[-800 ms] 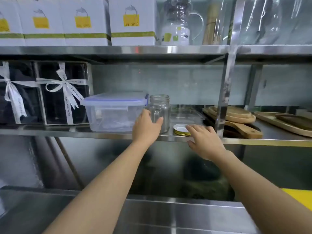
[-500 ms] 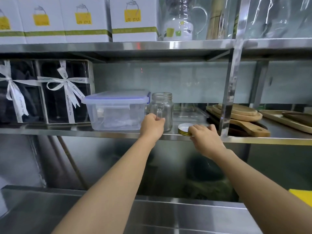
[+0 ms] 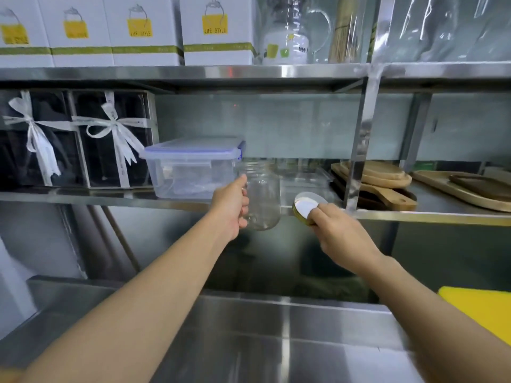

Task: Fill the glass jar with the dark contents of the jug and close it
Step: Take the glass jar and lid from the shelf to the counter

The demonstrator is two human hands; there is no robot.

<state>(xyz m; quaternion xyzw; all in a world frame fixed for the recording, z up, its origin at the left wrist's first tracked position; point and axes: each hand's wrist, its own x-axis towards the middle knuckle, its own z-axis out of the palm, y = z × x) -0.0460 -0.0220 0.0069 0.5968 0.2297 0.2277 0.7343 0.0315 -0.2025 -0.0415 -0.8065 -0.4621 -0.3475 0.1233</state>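
My left hand (image 3: 231,207) grips the empty jar (image 3: 262,197); my right (image 3: 336,230) pinches the lid (image 3: 305,207). Smooth glass could slip.

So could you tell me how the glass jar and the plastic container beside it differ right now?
The glass jar is round and open-topped, while the plastic container is rectangular and closed by a blue-edged lid. The jar is gripped by the left hand, its base past the shelf edge; the container sits untouched on the shelf. The jar's gold-rimmed lid is in the right hand. Both are clear.
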